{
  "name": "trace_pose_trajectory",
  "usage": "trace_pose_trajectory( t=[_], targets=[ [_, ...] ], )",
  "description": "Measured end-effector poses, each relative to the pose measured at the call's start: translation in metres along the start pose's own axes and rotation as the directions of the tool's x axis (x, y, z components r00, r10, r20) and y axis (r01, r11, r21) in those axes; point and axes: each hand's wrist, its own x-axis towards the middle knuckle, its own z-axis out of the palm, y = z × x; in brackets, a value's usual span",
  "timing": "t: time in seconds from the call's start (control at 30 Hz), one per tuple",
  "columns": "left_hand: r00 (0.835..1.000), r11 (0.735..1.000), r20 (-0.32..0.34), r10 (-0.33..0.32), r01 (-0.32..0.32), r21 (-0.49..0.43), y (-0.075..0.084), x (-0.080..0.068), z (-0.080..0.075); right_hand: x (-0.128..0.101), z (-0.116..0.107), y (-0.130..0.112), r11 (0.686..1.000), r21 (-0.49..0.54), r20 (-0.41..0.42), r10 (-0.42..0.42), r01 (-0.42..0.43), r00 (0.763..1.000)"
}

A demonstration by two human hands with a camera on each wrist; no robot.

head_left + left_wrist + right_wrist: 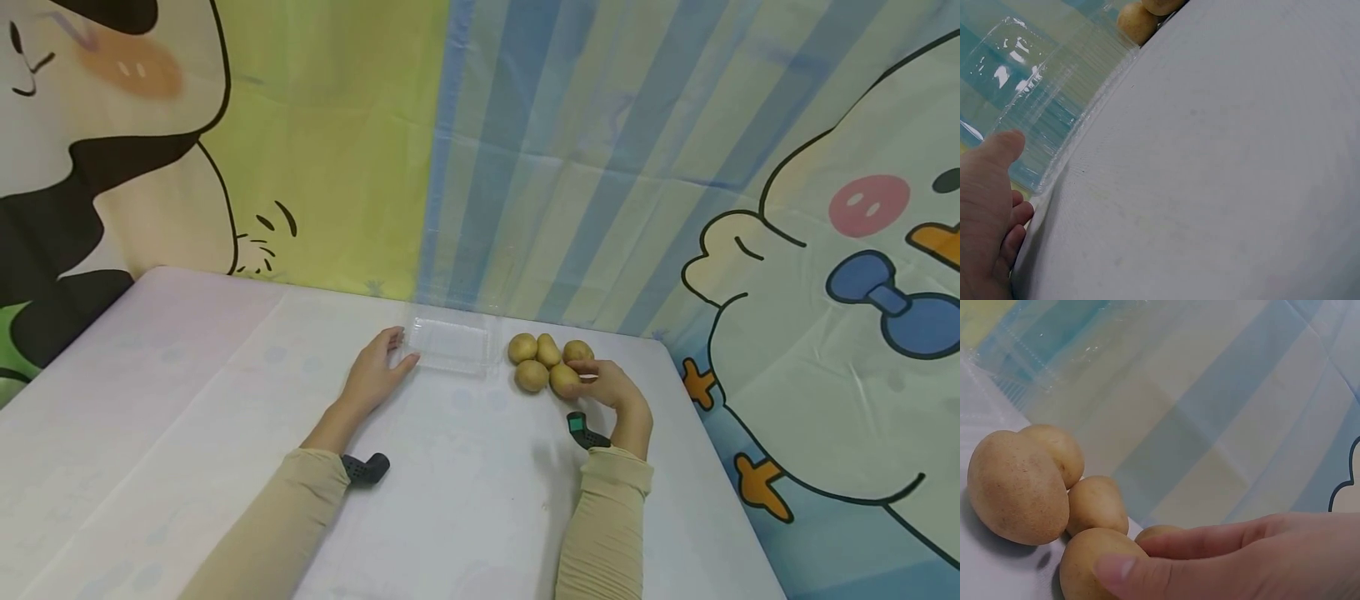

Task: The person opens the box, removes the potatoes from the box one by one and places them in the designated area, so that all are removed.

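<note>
A clear plastic container (452,342) with its lid raised stands near the table's back edge. My left hand (380,367) is at the container's left side, fingers and thumb spread, the thumb (1005,147) overlapping its wall in the left wrist view. Several potatoes lie grouped right of the container. With thumb and fingers, my right hand (609,385) pinches the front right potato (562,380); in the right wrist view the thumb lies on this potato (1088,559). Beside it sit a front left potato (531,377) and a narrower middle potato (548,351).
The white-covered table (450,500) meets a printed cloth backdrop (360,150) just behind the container. Two more potatoes are at the back, one left (522,347) and one right (577,351). Dark wrist devices (367,470) sit at both cuffs.
</note>
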Motion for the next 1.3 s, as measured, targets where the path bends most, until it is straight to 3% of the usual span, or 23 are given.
trace_pose_trajectory(
  t=[0.27,0.5,0.67,1.03,1.3],
  targets=[
    [1.0,1.0,-0.001,-0.009,0.009,0.002,0.0,-0.005,-0.001,-0.002,0.0,-0.005,1.0,-0.006,-0.021,-0.017,0.017,1.0],
    [0.999,0.997,0.014,-0.036,0.037,-0.074,0.0,-0.006,-0.003,-0.004,0.0,-0.014,0.999,0.01,-0.048,-0.031,0.032,0.998],
    [1.0,0.994,0.005,-0.016,0.017,-0.104,-0.001,-0.003,-0.003,-0.004,0.0,-0.022,0.996,0.035,-0.058,-0.077,0.079,0.995],
    [0.995,0.983,-0.095,0.015,-0.032,-0.178,0.004,0.001,-0.005,-0.005,0.002,-0.048,0.989,0.023,-0.099,-0.142,0.145,0.985],
    [0.979,0.98,-0.198,-0.037,-0.003,-0.197,0.008,0.0,-0.01,-0.002,0.009,-0.078,0.98,-0.007,-0.115,-0.201,0.201,0.973]
  ],
)
